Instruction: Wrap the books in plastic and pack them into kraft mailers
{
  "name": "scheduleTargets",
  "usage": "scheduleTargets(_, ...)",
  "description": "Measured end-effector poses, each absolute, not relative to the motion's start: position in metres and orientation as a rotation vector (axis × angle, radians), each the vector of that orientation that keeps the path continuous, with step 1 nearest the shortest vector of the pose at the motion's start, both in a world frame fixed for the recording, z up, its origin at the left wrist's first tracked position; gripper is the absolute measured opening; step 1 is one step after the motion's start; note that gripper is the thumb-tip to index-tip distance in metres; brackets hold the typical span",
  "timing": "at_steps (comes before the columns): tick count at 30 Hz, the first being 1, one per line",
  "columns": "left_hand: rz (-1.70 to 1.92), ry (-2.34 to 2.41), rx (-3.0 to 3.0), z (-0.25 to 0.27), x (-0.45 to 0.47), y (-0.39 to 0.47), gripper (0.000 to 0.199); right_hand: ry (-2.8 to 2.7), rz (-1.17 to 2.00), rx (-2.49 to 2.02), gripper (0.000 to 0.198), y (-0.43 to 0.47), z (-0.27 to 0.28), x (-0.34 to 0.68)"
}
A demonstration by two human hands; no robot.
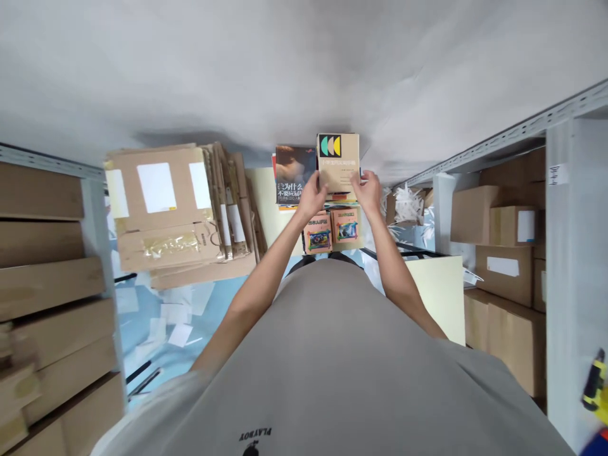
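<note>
A tan book [338, 168] with a black panel of coloured half-circles on its cover lies face up at the back of the pale table. Closed on its lower left edge is my left hand [312, 197], thumb on the cover. My right hand [367, 191] grips the lower right edge in the same way. Just left of it lies a dark-covered book [291, 171] with white lettering, on top of other books. Nearer my body sit two orange-pink books [317, 235] side by side, each with a colourful picture. Whether the tan book rests on the books under it I cannot tell.
Flattened cardboard boxes [166, 237] are stacked at the left of the table. Shelves of cardboard boxes [506, 310] stand at both sides. White paper scraps [173, 313] litter the blue floor. A yellow-and-black tool [593, 383] is at the far right.
</note>
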State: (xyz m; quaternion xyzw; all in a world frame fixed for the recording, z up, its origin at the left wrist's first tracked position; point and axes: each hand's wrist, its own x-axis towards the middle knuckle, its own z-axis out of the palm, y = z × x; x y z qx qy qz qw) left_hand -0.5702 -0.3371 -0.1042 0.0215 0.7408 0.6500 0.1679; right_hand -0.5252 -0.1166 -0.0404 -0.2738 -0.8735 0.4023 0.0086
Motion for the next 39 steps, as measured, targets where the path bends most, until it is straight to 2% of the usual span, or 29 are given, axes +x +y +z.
scheduleTargets(4, 1.865, 2.093, 0.119, -0.097, -0.554, -0.319, 0.088, -2.711, 1.344, -0.877, 0.069, -0.127, -0.053, -0.529)
scheduleTargets(9, 1.823, 2.123, 0.132, -0.089, -0.504, -0.326, 0.079, -2.664, 1.356, -0.873, 0.049, -0.115, -0.055, -0.485)
scheduleTargets(11, 1.843, 2.074, 0.069, -0.087, -0.484, -0.331, 0.073, -2.664, 1.352, -0.925, 0.046, -0.110, -0.054, -0.463)
scheduleTargets(14, 1.914, 1.957, -0.101, -0.082, -0.458, -0.344, 0.072, -2.591, 1.456, -1.004, 0.055, -0.110, -0.053, -0.425)
scheduleTargets(17, 1.912, 1.816, -0.271, -0.075, -0.437, -0.360, 0.079, -2.408, 1.723, -1.029, 0.071, -0.121, -0.050, -0.383)
scheduleTargets(22, 1.826, 1.515, -0.219, -0.057, -0.412, -0.370, 0.088, -2.056, 2.003, -1.149, 0.083, -0.145, -0.033, -0.314)
scheduleTargets(25, 1.817, 1.456, -0.142, -0.045, -0.397, -0.361, 0.088, -1.908, 1.964, -1.206, 0.082, -0.154, -0.016, -0.274)
scheduleTargets(31, 1.701, 1.257, 0.240, -0.018, -0.372, -0.327, 0.075, -1.607, 1.823, -1.341, 0.069, -0.174, 0.029, -0.186)
scheduleTargets(35, 1.546, 1.195, 0.427, 0.000, -0.349, -0.306, 0.074, -1.469, 1.854, -1.412, 0.072, -0.185, 0.048, -0.141)
scheduleTargets(39, 1.497, 1.275, 0.537, 0.018, -0.316, -0.285, 0.076, -1.511, 1.749, -1.380, 0.075, -0.176, 0.048, -0.111)
